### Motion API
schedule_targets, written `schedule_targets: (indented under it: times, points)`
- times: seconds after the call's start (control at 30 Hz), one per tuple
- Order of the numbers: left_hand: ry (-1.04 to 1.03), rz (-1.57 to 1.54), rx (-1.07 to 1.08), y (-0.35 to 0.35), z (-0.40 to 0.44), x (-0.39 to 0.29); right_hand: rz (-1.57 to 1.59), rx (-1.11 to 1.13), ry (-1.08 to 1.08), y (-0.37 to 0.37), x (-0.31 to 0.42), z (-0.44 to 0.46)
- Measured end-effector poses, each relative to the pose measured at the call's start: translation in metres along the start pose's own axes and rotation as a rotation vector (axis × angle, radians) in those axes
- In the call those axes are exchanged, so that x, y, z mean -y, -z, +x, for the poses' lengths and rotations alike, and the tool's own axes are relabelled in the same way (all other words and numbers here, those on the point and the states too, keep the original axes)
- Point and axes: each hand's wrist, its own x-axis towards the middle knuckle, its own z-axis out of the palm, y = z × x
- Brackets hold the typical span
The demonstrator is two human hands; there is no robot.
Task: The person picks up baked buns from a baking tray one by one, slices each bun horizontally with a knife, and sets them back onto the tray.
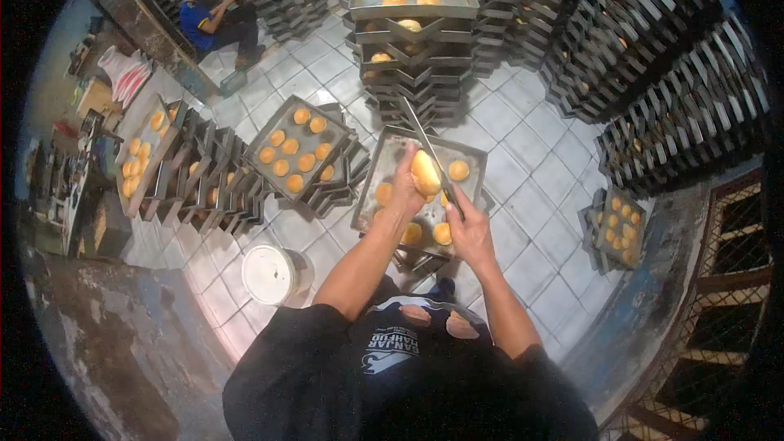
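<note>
My left hand [405, 185] is closed around a golden bread bun [425, 172], held up above a metal baking tray [471, 147]. In my right hand [469, 229] is the handle of a long knife [421, 130]. Its blade points away from me and lies along the right side of the bun; whether it has cut in, I cannot tell. Several more buns rest in the tray below, among them one bun [458, 170] at the right and another bun [442, 233] near my right hand. My hands hide part of the tray.
Ahead stands a tall stack of trays [414, 8] topped with buns. A lower bun tray [265, 124] and a white lidded bucket [269, 274] are at my left. More tray stacks [678, 106] line the right. A seated person [214, 18] is at the far left.
</note>
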Motion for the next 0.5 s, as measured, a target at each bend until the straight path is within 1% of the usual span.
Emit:
schedule_targets:
  times: [0.07, 0.1, 0.13, 0.2, 0.23, 0.27, 0.3, 0.33, 0.37, 0.4, 0.43, 0.5]
  points:
    - [-0.014, 0.007, -0.029, 0.008, 0.01, -0.005, -0.022, 0.06, -0.016, 0.002, 0.001, 0.006]
    - [-0.063, -0.037, -0.022, 0.015, 0.019, -0.014, -0.025, 0.131, -0.077, 0.014, 0.018, -0.001]
    - [-0.112, -0.084, -0.015, 0.022, 0.027, -0.022, -0.024, 0.13, -0.075, 0.019, 0.018, -0.012]
    - [-0.131, -0.07, 0.026, 0.028, 0.035, -0.033, -0.038, 0.149, -0.097, 0.029, 0.01, -0.041]
    - [-0.159, -0.024, -0.009, 0.025, 0.03, -0.035, 0.036, 0.133, -0.059, 0.028, 0.002, -0.051]
    - [-0.181, 0.028, -0.045, 0.023, 0.025, -0.036, 0.036, 0.135, -0.06, 0.024, -0.007, -0.051]
    - [-0.221, 0.074, 0.01, 0.023, 0.018, -0.025, 0.031, 0.092, -0.029, 0.021, -0.006, -0.048]
    - [-0.21, 0.081, 0.01, 0.015, 0.006, -0.011, 0.025, 0.046, -0.002, 0.017, -0.004, -0.044]
    - [-0.173, 0.108, -0.027, 0.005, -0.007, 0.005, 0.061, 0.069, -0.099, 0.014, -0.002, -0.032]
    - [-0.137, 0.137, -0.063, -0.002, -0.015, 0.015, 0.066, 0.059, -0.108, 0.013, 0.003, -0.02]
    - [-0.144, 0.071, -0.069, 0.002, -0.011, 0.023, 0.052, 0.092, -0.121, 0.015, 0.009, -0.009]
    - [-0.141, 0.06, -0.062, 0.012, 0.0, 0.012, 0.018, 0.142, -0.11, 0.019, 0.011, -0.005]
